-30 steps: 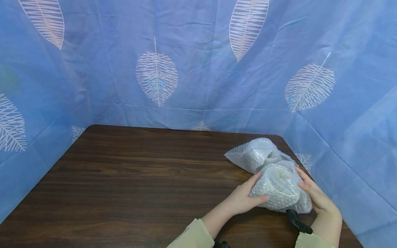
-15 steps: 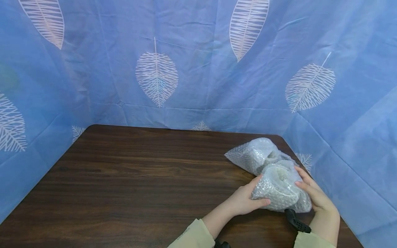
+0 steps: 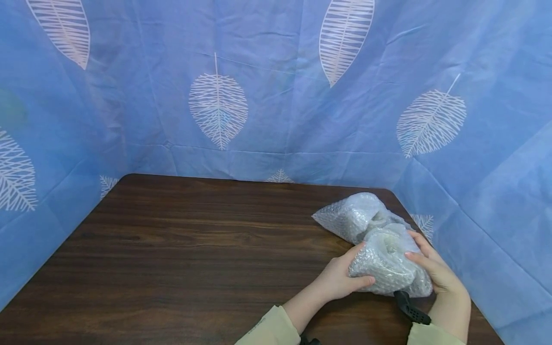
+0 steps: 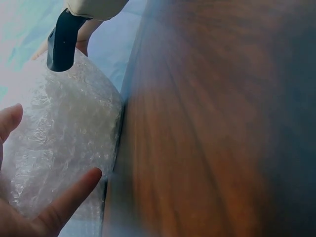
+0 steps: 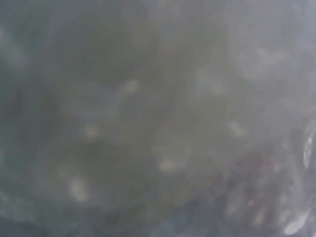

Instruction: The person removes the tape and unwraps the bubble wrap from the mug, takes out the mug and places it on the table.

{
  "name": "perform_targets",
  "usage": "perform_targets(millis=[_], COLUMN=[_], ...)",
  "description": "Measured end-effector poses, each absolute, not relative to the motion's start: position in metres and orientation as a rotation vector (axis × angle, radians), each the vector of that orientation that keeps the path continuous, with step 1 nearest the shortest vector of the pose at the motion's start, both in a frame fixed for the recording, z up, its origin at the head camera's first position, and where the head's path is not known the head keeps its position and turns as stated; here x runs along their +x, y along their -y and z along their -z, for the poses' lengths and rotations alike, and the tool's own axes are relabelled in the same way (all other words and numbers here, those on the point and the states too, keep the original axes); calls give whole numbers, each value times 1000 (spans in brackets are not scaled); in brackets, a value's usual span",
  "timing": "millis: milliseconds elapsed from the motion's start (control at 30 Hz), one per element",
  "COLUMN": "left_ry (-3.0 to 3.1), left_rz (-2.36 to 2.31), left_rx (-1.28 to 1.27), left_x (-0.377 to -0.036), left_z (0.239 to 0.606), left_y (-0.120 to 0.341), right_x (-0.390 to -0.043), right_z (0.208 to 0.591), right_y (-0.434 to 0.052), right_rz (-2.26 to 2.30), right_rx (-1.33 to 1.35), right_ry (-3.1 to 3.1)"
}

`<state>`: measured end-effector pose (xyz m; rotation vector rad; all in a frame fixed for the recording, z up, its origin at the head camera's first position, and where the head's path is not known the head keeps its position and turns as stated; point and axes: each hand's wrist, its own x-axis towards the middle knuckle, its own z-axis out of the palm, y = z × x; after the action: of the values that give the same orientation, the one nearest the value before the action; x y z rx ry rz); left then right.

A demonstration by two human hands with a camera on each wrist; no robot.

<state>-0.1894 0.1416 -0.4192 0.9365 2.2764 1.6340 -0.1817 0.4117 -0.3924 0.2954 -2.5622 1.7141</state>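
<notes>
A crumpled bundle of clear bubble wrap point(image 3: 379, 239) lies on the right side of a dark wooden table point(image 3: 194, 249). My left hand point(image 3: 361, 264) grips the bundle's near end from the left, thumb in front and fingers behind. My right hand point(image 3: 419, 261) holds the same end from the right, fingers curled over it. In the left wrist view the bubble wrap point(image 4: 64, 138) sits between my left fingers point(image 4: 69, 195) and thumb. The right wrist view is filled by blurred grey wrap point(image 5: 158, 118).
Blue cloth with white leaf prints point(image 3: 267, 96) hangs behind and to both sides of the table. The table's right edge point(image 3: 403, 203) runs close beside the bundle. A black wrist strap mount point(image 3: 409, 309) sits below the bundle.
Both hands have closed in a little on the bundle's near end, squeezing it and raising it slightly. The far part of the wrap has stayed put.
</notes>
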Motion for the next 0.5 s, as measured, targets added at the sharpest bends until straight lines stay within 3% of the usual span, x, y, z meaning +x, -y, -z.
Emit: perform_targets(millis=[500], left_ry=[-2347], left_rz=[-1817], left_rx=[848], left_x=[-190], left_z=[421], left_y=[-149], right_x=[-182], right_z=[384], right_y=[-403], right_rz=[-1723], right_rx=[384], right_ry=[2566])
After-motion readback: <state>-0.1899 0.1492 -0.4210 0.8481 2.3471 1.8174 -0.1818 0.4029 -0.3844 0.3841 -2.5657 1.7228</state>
